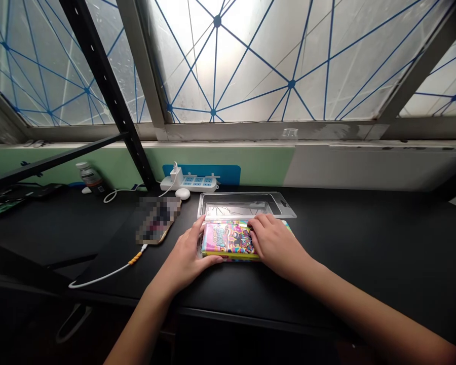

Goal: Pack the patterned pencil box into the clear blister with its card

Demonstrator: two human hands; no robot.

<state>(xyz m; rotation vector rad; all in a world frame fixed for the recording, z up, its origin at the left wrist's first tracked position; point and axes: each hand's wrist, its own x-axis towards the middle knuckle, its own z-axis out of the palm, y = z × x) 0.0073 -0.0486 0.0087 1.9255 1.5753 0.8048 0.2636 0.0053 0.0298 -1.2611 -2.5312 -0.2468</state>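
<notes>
Pixelation hides the phone point(157, 220); the right hand point(277, 243) covers part of the printed box point(228, 241); the tabletop's left edge of view cuts off a circuit board point(3, 206).

Head-worn camera, looking forward and down

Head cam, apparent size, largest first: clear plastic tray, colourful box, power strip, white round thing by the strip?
Top two unranked: clear plastic tray and colourful box look close; the box sits nearer the camera, partly under the left hand and right hand.
Next: power strip.
Smallest: white round thing.
</notes>
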